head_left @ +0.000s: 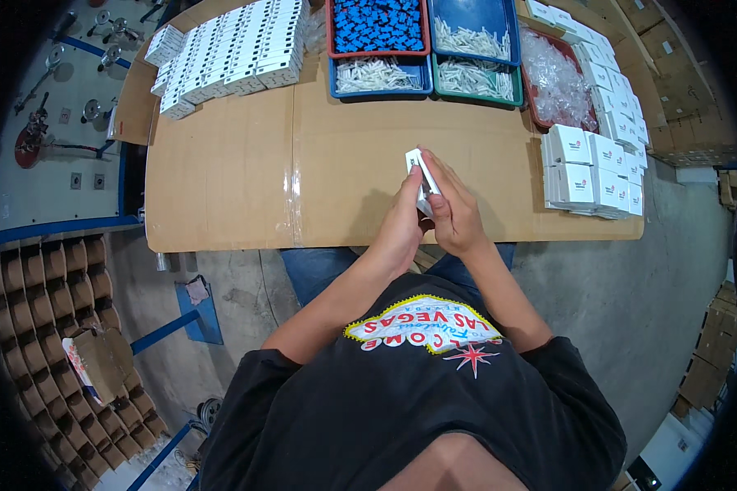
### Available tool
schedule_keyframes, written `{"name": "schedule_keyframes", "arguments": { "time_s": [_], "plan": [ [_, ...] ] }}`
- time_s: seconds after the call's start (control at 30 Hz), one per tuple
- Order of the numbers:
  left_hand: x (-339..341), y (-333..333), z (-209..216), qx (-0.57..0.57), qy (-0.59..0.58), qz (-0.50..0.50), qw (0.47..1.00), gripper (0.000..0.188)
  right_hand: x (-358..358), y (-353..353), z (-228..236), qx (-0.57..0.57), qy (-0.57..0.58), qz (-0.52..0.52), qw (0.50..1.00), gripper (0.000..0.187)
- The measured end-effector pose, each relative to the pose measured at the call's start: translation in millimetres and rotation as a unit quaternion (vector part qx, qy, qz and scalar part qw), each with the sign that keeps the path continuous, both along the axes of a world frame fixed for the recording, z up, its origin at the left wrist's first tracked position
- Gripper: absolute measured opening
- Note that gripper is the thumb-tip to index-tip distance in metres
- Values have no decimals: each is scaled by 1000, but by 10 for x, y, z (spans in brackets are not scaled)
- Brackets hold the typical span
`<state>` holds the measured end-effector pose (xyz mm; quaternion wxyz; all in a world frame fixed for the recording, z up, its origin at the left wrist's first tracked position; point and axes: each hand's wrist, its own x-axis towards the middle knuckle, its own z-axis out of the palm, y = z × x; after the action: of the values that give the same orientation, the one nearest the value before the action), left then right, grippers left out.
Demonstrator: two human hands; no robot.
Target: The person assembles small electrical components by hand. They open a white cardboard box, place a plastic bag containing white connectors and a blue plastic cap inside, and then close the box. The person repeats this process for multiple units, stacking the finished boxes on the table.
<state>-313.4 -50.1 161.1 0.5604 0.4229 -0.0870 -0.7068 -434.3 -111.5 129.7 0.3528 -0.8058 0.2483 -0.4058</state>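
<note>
The left hand (399,219) and right hand (460,217) are pinching a white box (424,173) between them, gripping its sides; they are holding it over the cardboard (221,180), nearer than the trays (382,96), while white stacks are standing at far left (229,57) and right

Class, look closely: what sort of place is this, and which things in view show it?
Probably a packing workshop: stacked white boxes and a red tray of small blue parts line a cardboard-topped table, where the left hand and right hand hold a small white box.
</note>
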Motion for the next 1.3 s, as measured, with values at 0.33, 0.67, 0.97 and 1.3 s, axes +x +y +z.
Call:
{"name": "schedule_keyframes", "arguments": {
  "time_s": [0.33,0.67,0.97,1.3],
  "plan": [
    [85,-15,-153,-8,12,-34,999,53,-72,-45,-69,62,-5,37,997,56],
    [209,0,-195,-116,-134,1,984,72,-93,-80,15,112,-100,34,988,57],
    [383,53,-315,-325,-501,-102,796,109,-205,-88,249,477,-41,17,878,45],
    [361,123,-238,-10,75,-74,994,62,-103,31,35,141,23,17,990,60]
  ]
}}
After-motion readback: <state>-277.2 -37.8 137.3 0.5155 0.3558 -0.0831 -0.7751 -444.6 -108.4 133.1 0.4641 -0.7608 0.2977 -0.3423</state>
